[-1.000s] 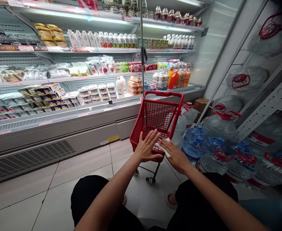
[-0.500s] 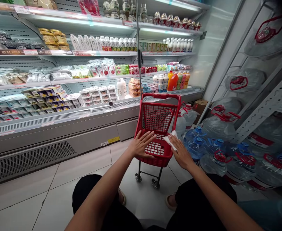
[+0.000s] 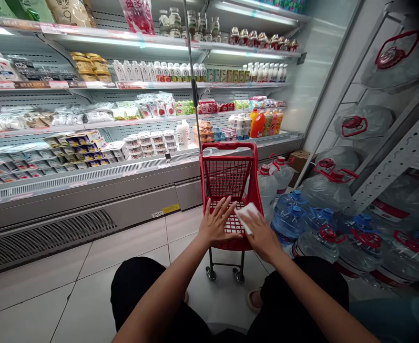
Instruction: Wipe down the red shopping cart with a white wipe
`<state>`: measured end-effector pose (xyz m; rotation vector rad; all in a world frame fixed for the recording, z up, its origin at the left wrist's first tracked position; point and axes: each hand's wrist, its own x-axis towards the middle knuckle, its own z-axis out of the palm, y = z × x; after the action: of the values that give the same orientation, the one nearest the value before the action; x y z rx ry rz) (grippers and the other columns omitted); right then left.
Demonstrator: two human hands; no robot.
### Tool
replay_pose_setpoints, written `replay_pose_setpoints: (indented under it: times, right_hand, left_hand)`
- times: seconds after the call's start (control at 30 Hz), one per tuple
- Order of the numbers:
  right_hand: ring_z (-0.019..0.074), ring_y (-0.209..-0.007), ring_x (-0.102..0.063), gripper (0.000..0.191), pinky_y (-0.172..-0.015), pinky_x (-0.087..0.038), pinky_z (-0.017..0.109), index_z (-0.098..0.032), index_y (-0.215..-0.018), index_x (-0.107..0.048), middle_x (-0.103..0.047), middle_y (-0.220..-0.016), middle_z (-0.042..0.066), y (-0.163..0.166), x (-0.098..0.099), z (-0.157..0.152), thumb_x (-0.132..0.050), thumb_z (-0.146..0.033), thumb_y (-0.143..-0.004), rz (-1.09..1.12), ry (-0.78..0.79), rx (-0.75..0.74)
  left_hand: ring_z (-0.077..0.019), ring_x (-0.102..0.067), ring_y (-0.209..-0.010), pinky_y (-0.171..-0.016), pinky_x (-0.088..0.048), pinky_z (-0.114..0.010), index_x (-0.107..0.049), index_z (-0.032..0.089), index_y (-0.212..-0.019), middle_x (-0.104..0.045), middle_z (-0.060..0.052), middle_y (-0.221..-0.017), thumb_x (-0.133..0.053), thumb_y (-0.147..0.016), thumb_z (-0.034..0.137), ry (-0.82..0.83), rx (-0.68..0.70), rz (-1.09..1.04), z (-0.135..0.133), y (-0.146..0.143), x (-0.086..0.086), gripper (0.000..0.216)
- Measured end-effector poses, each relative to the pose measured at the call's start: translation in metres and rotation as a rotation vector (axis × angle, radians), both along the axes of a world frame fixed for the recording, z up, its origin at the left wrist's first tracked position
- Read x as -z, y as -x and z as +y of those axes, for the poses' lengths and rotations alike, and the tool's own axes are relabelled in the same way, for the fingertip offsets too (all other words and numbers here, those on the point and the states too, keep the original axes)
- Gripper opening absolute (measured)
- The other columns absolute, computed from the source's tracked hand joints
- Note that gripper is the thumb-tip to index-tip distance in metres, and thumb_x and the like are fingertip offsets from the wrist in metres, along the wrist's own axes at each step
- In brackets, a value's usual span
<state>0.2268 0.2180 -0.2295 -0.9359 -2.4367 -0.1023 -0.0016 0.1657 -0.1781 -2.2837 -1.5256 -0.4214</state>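
At the bottom of the frame are the person's knees in black trousers (image 3: 139, 286), with part of a pale shoe (image 3: 255, 301) on the tiled floor (image 3: 123, 245) between them. Both arms reach up to the centre. The left hand (image 3: 216, 226) is spread wide, palm down, with nothing visible in its grasp; whether it touches the cart below cannot be told. The right hand (image 3: 262, 236), slightly blurred, has hold of a white cloth (image 3: 249, 214), its fingers bent a little over it. Both hands are over the near end of the red shopping cart (image 3: 227, 177), which stands at the centre with its handle away from the person and two near wheels (image 3: 211, 273) showing below. To the right of centre and at lower right are large water bottles (image 3: 290, 221), with a cardboard box (image 3: 300, 162) behind some of them. Across the left and top runs a lit fridge (image 3: 152, 199), its shelves bearing tubs (image 3: 152, 144), white bottles (image 3: 134, 71) and jars (image 3: 175, 21).
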Motion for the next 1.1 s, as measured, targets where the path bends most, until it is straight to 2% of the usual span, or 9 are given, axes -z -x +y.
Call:
replay_pose_setpoints:
  times: [0.17,0.33,0.47,0.57,0.7,0.83,0.9,1.0,1.1]
  right_hand:
    - [0.0231,-0.151,-0.041,0.072,-0.125,-0.033,0.051,-0.029,-0.168,-0.012,-0.037,-0.167,0.003,0.023,-0.002,-0.028,-0.04,-0.022,-0.102,-0.036,-0.057,-0.083]
    - [0.0203,-0.156,-0.032,0.084,-0.128,-0.027,0.048,-0.03,-0.168,-0.008,-0.032,-0.169,0.0,-0.012,0.005,-0.03,-0.043,-0.011,-0.094,-0.138,-0.149,-0.244]
    - [0.0203,-0.156,-0.031,0.08,-0.128,-0.026,0.048,-0.033,-0.168,-0.007,-0.031,-0.169,-0.003,-0.061,0.011,-0.02,-0.04,-0.014,-0.097,-0.156,-0.13,-0.149]
    - [0.0232,-0.156,-0.031,0.082,-0.127,-0.029,0.051,-0.032,-0.168,-0.003,-0.028,-0.171,-0.001,-0.078,0.014,-0.016,-0.039,-0.015,-0.096,-0.118,-0.113,-0.033]
    - [0.0263,-0.158,-0.026,0.086,-0.126,-0.031,0.053,-0.025,-0.169,0.003,-0.023,-0.173,0.005,-0.047,0.02,-0.026,-0.04,-0.014,-0.095,-0.03,-0.117,0.078]
    - [0.0308,-0.157,-0.027,0.092,-0.126,-0.032,0.055,-0.019,-0.168,0.008,-0.024,-0.172,0.011,0.01,0.03,-0.041,-0.045,-0.016,-0.093,-0.009,-0.125,0.025]
    - [0.0312,-0.156,-0.032,0.091,-0.125,-0.034,0.055,-0.019,-0.168,0.01,-0.028,-0.171,0.013,0.024,0.032,-0.041,-0.046,-0.019,-0.095,-0.009,-0.137,-0.007]
    - [0.0279,-0.155,-0.033,0.087,-0.126,-0.032,0.052,-0.022,-0.168,0.006,-0.031,-0.17,0.009,0.012,0.03,-0.031,-0.045,-0.02,-0.098,-0.068,-0.146,-0.084]
    - [0.0243,-0.157,-0.029,0.081,-0.128,-0.027,0.051,-0.027,-0.169,0.001,-0.028,-0.171,0.004,-0.027,0.023,-0.016,-0.041,-0.02,-0.1,-0.1,-0.136,-0.074]
  left_hand:
    - [-0.0278,-0.009,-0.162,-0.129,0.004,-0.057,0.003,0.028,-0.167,-0.015,-0.003,-0.175,-0.035,-0.094,0.084,-0.005,0.002,-0.007,0.002,0.005,-0.002,0.1]
    - [-0.0245,-0.011,-0.162,-0.131,0.0,-0.054,0.005,0.029,-0.167,-0.013,-0.002,-0.175,-0.034,-0.101,0.073,-0.012,-0.028,-0.035,0.001,0.008,-0.005,0.089]
    - [-0.0254,-0.01,-0.162,-0.131,0.0,-0.056,0.006,0.03,-0.167,-0.013,0.0,-0.175,-0.035,-0.099,0.077,-0.006,-0.033,-0.04,0.005,0.003,-0.002,0.092]
    - [-0.0275,-0.01,-0.162,-0.131,-0.002,-0.058,0.006,0.032,-0.167,-0.014,0.001,-0.175,-0.036,-0.098,0.078,-0.016,-0.054,-0.055,0.011,-0.006,0.002,0.093]
    - [-0.0272,-0.009,-0.162,-0.131,-0.001,-0.059,0.007,0.031,-0.167,-0.014,0.001,-0.175,-0.033,-0.101,0.073,-0.052,-0.078,-0.101,0.02,-0.025,0.01,0.088]
    - [-0.0235,-0.008,-0.162,-0.132,-0.002,-0.056,0.009,0.029,-0.167,-0.013,0.001,-0.175,-0.03,-0.104,0.067,-0.057,-0.108,-0.147,0.026,-0.04,0.014,0.083]
    - [-0.022,-0.008,-0.162,-0.132,-0.005,-0.055,0.011,0.028,-0.167,-0.01,0.001,-0.175,-0.028,-0.105,0.066,-0.039,-0.12,-0.162,0.027,-0.041,0.013,0.082]
    - [-0.0215,-0.008,-0.162,-0.132,-0.007,-0.054,0.012,0.027,-0.167,-0.007,0.0,-0.175,-0.027,-0.105,0.068,-0.013,-0.116,-0.152,0.025,-0.036,0.01,0.084]
    - [-0.0228,-0.01,-0.162,-0.132,-0.008,-0.054,0.012,0.027,-0.166,-0.009,-0.001,-0.175,-0.028,-0.104,0.069,-0.009,-0.121,-0.142,0.024,-0.03,0.008,0.086]
